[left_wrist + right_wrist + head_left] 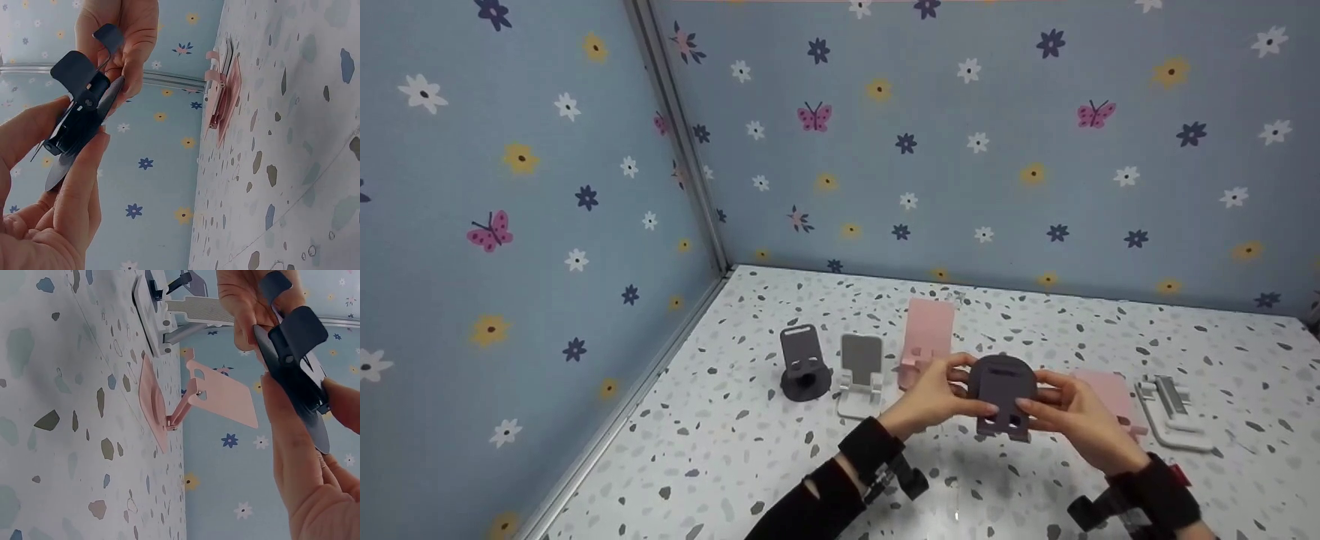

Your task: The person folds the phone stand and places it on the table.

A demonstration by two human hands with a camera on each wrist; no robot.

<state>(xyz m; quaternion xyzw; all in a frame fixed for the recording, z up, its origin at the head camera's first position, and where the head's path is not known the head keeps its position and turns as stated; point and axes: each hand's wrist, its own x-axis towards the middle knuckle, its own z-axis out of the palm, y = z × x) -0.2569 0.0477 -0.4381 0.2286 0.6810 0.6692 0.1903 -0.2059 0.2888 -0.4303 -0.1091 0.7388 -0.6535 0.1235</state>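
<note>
A dark grey folding phone stand point(1003, 386) with a rounded base is held up over the speckled table by both hands. My left hand point(931, 391) pinches its left side, thumb on the front and fingers behind. On the opposite side, my right hand point(1078, 420) grips it the same way. Side-on in the left wrist view, the phone stand point(76, 115) appears folded nearly flat, its plate close along the round base and two curved lips sticking out. The same lips show on the phone stand point(295, 332) in the right wrist view.
Behind my left hand stand an upright dark phone stand point(801, 346), a white and grey one point(861, 360) and a tall pink one point(928, 326). Past my right hand lie a folded pink stand point(1102, 386) and a folded white and silver one point(1177, 420). Flowered walls point(960, 180) enclose the table point(697, 450).
</note>
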